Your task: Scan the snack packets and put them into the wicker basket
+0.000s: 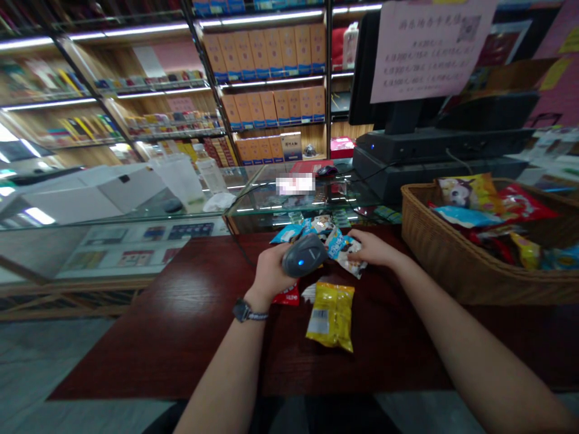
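Note:
My left hand (270,269), with a watch on its wrist, is wrapped round a dark grey barcode scanner (306,255) with a lit blue light. To its right, my right hand (367,248) grips a blue and white snack bag (340,246) by its right side. Behind the scanner lie more blue and white snack bags (292,231), partly covered. A red packet (288,295) shows under my left hand. Nearer to me, a yellow snack bag (332,316) lies with its barcode side up, touched by neither hand.
A wicker basket (425,265) full of snack bags stands at the right of the dark red wooden table (190,337). Behind are a glass counter (253,199), a monitor with a pink paper sign (429,51), a clear bottle (210,172) and a white box (99,193).

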The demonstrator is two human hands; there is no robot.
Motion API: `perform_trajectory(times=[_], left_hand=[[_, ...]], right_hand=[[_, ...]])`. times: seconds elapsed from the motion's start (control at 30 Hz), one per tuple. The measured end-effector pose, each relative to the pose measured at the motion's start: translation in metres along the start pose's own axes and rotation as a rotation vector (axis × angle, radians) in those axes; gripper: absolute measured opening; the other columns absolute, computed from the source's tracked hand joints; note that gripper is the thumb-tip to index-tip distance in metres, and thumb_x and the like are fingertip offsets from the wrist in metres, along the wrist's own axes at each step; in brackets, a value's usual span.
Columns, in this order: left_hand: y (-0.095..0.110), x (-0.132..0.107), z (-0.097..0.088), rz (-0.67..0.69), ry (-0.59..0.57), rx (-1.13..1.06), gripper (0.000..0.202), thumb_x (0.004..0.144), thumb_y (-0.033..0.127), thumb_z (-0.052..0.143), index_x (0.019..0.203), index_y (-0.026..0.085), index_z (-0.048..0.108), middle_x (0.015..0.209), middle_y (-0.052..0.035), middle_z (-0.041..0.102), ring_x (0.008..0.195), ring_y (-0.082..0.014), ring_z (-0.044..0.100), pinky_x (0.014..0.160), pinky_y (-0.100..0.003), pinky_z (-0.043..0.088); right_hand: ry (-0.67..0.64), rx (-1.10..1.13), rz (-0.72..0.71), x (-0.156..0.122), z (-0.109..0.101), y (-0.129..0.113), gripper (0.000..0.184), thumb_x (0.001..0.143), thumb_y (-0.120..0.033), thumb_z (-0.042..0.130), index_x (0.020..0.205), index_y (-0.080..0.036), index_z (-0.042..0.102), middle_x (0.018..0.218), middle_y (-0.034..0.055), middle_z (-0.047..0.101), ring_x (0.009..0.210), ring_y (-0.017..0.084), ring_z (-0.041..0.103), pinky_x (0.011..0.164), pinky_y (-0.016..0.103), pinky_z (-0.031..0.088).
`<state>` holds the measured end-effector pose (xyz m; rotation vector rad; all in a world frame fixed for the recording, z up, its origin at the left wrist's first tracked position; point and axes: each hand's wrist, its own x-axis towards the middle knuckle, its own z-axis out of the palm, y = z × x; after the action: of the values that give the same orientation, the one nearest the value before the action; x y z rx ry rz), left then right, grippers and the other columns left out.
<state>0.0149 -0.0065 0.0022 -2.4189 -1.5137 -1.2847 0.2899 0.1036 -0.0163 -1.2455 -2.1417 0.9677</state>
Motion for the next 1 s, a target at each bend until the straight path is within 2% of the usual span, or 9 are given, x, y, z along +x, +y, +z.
perform_trajectory(times=[0.13,0.2,0.33,0.43,0.57,0.7,0.8,0.9,1.0], left_hand=[[0.001,0.0,0.0,-0.011,0.001,0.005,0.011,0.068,0.026,0.072,0.074,0.019,0.067,0.068,-0.003,0.07,0.061,-0.0182,0.066,0.059,-0.027,0.05],[0.001,0.0,0.0,-0.011,-0.003,0.005,0.01,0.067,0.025,0.071,0.072,0.018,0.066,0.066,-0.0027,0.069,0.059,-0.0176,0.065,0.058,-0.027,0.049],[0.002,0.0,-0.001,-0.008,-0.011,0.004,0.008,0.067,0.024,0.071,0.07,0.018,0.066,0.066,-0.0026,0.068,0.059,-0.0174,0.064,0.058,-0.026,0.047],[0.005,0.001,-0.002,-0.006,-0.016,0.0,0.009,0.067,0.024,0.071,0.072,0.018,0.067,0.067,-0.0029,0.069,0.061,-0.0177,0.065,0.059,-0.026,0.048],[0.007,0.001,-0.002,-0.003,-0.032,-0.009,0.008,0.068,0.023,0.071,0.074,0.018,0.067,0.069,-0.0032,0.069,0.062,-0.0173,0.064,0.059,-0.026,0.047],[0.006,0.0,-0.002,-0.007,-0.037,-0.012,0.006,0.069,0.021,0.07,0.071,0.018,0.065,0.066,-0.0024,0.067,0.059,-0.0163,0.062,0.056,-0.026,0.045],[0.007,0.0,-0.002,-0.001,-0.049,-0.021,0.007,0.069,0.021,0.07,0.073,0.018,0.066,0.067,-0.0024,0.067,0.059,-0.0163,0.062,0.057,-0.026,0.045],[0.008,0.0,-0.003,0.012,-0.078,-0.031,0.009,0.07,0.021,0.07,0.078,0.018,0.067,0.07,-0.0024,0.069,0.061,-0.0161,0.063,0.058,-0.025,0.045],[0.009,0.0,-0.003,0.02,-0.104,-0.035,0.008,0.071,0.021,0.069,0.078,0.019,0.067,0.071,-0.0023,0.069,0.061,-0.0159,0.063,0.058,-0.025,0.045]], right_hand=[[0.118,0.695,0.118,0.003,0.0,-0.003,0.064,0.065,-0.022,0.076,0.125,-0.024,0.053,0.09,0.0006,0.069,0.071,0.016,0.064,0.061,0.026,0.051],[0.122,0.972,0.149,0.004,0.001,-0.007,0.061,0.071,-0.021,0.072,0.129,-0.027,0.052,0.09,-0.0004,0.07,0.065,0.014,0.063,0.055,0.023,0.049],[0.031,1.437,0.256,0.006,0.004,-0.016,0.02,0.087,-0.031,0.054,0.102,-0.019,0.058,0.077,0.0034,0.065,0.053,0.011,0.052,0.043,0.02,0.041],[-0.095,1.704,0.25,0.004,0.01,-0.019,0.024,0.092,-0.035,0.039,0.092,-0.016,0.053,0.074,0.0056,0.059,0.048,0.009,0.042,0.039,0.018,0.035],[-0.234,1.81,0.221,0.001,0.017,-0.018,0.023,0.091,-0.034,0.035,0.091,-0.016,0.049,0.073,0.0043,0.053,0.047,0.008,0.037,0.039,0.017,0.035],[-0.344,1.787,0.166,0.001,0.019,-0.013,0.02,0.091,-0.033,0.036,0.082,-0.018,0.045,0.067,0.0,0.046,0.044,0.007,0.032,0.039,0.017,0.032],[-0.407,1.753,0.124,0.001,0.02,-0.012,0.021,0.091,-0.035,0.037,0.081,-0.018,0.046,0.064,0.0,0.047,0.043,0.008,0.033,0.039,0.017,0.033],[-0.311,1.709,0.186,0.0,0.021,-0.015,0.034,0.091,-0.041,0.033,0.097,-0.016,0.055,0.074,0.0076,0.061,0.052,0.014,0.049,0.045,0.024,0.044],[-0.198,1.684,0.276,0.001,0.023,-0.018,0.055,0.091,-0.049,0.031,0.119,-0.009,0.057,0.102,0.0187,0.069,0.083,0.024,0.066,0.068,0.036,0.056]])
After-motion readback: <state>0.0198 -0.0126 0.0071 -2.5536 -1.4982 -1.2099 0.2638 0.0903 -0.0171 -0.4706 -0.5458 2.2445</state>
